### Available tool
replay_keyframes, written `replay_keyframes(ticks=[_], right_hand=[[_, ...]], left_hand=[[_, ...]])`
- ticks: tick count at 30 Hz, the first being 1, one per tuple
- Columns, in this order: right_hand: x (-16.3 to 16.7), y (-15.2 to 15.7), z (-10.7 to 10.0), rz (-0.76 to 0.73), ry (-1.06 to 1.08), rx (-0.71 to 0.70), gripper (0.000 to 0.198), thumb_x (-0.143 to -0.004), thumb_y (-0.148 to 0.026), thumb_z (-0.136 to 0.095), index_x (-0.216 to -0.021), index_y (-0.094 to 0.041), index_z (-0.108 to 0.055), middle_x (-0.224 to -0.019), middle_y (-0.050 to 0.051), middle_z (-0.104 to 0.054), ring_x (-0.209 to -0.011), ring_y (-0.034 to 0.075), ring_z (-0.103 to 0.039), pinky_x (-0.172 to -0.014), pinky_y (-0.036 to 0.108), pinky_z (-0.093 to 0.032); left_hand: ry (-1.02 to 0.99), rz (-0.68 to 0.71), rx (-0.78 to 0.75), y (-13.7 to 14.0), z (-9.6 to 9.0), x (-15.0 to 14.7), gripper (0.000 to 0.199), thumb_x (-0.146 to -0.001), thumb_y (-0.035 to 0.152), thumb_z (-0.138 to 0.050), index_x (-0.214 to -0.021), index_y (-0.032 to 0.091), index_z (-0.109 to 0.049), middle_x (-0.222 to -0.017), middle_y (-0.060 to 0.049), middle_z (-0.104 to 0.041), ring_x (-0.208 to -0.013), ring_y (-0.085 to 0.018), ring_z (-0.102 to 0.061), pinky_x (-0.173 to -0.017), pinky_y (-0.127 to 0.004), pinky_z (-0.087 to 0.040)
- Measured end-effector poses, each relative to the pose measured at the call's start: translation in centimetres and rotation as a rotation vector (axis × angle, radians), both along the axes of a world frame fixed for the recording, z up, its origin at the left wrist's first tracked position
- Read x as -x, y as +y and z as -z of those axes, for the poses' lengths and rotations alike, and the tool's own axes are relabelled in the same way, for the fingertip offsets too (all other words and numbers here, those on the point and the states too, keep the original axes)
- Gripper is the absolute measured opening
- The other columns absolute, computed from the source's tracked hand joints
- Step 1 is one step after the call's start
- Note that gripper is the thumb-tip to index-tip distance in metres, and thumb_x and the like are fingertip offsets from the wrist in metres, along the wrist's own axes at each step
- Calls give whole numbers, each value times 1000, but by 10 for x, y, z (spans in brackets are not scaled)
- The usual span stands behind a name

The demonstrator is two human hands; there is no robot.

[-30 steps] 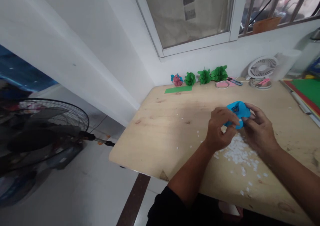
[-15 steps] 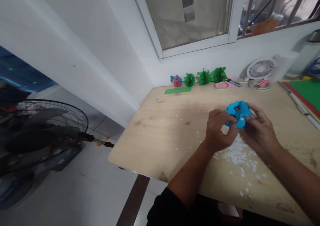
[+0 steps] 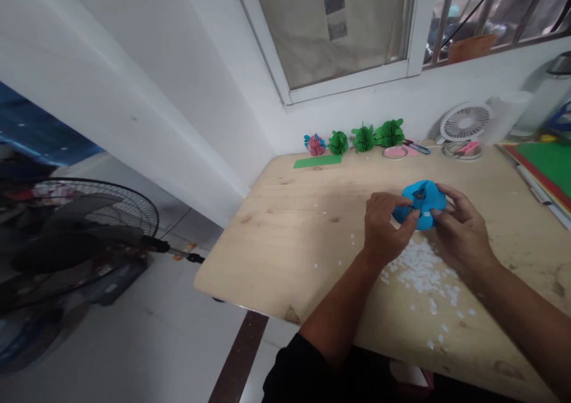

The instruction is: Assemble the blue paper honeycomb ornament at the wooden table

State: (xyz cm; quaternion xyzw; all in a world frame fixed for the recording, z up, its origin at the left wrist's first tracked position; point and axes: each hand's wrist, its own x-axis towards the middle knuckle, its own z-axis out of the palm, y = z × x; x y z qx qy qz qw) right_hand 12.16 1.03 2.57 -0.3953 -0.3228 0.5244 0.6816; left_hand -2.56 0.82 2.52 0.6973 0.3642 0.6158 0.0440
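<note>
Between my two hands, above the wooden table, is a blue folded paper shape with rounded petal-like lobes and a hollow centre. My left hand pinches its left lobe between thumb and fingers. On the other side, my right hand grips the right edge, thumb in front and fingers behind. A small white square shows on the paper near the right thumb. Below the hands lies a scatter of small white paper bits.
Along the wall stand several green paper figures and a pink and blue one. A green strip lies before them. Further right are a cutter, a small white fan and coloured sheets. A floor fan stands left.
My left hand has shifted slightly left, and its thumb and finger now pinch the blue paper's left lobe. The paper has turned and spread a little. My right hand keeps its hold.
</note>
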Motion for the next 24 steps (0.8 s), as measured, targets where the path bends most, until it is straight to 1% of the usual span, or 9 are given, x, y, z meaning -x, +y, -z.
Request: replay_keyframes(ticks=[2,4,8,11,14,18,21,24], right_hand=[[-1,0,1,-10,-4,-8,64,-44,-31,-105,-103,-31,-81,-84,-2,-81,-74,17,-74,-65,25,-57],[-1,0,2,-9,-9,-17,64,-44,-30,-105,-104,-30,-81,-84,-2,-81,-74,17,-74,-65,25,-57],[-1,0,1,-3,-7,-23,61,-45,-27,-103,-102,-30,-81,-84,-2,-82,-71,16,-73,-65,25,-58],[0,-1,0,-2,5,-3,61,-42,-23,-102,-100,-30,-82,-85,-3,-82,-69,15,-72,-65,24,-58],[0,-1,-1,-3,28,19,61,-42,-20,-100,-100,-30,-83,-84,-4,-81,-71,14,-71,-65,23,-58],[-1,1,0,-23,61,31,53,-50,-22,-97,-100,-30,-83,-87,-2,-82,-77,15,-72,-68,23,-58],[-3,2,0,-30,80,45,52,-51,-21,-95,-100,-30,-83,-94,-1,-83,-81,15,-72,-69,23,-58],[-5,2,1,-47,77,63,53,-52,-20,-94,-103,-31,-82,-97,-1,-83,-81,16,-71,-70,25,-58]], left_hand=[[3,26,9,1,0,1,10,-94,26,-75,-99,19,-71,-93,-6,-77,-93,-22,-71,-88,-39,-57],[-5,44,47,2,2,1,9,-94,26,-76,-99,19,-72,-94,-6,-77,-95,-23,-71,-90,-40,-58],[-112,73,130,6,6,3,8,-95,27,-75,-98,20,-72,-96,-6,-77,-97,-22,-72,-89,-39,-59],[-127,56,117,10,8,6,9,-98,28,-73,-98,19,-72,-96,-6,-77,-97,-22,-72,-87,-37,-59],[-10,-20,48,11,8,8,11,-101,30,-71,-98,19,-71,-92,-5,-77,-94,-21,-70,-87,-37,-57],[187,-113,-65,11,8,9,15,-103,33,-68,-100,19,-71,-88,-5,-77,-94,-22,-69,-90,-39,-54],[279,-112,-125,9,8,7,19,-104,35,-66,-107,18,-71,-90,-6,-77,-98,-23,-69,-93,-39,-53],[358,-105,-105,8,10,6,24,-103,36,-66,-117,17,-70,-93,-7,-77,-104,-25,-68,-97,-40,-51]])
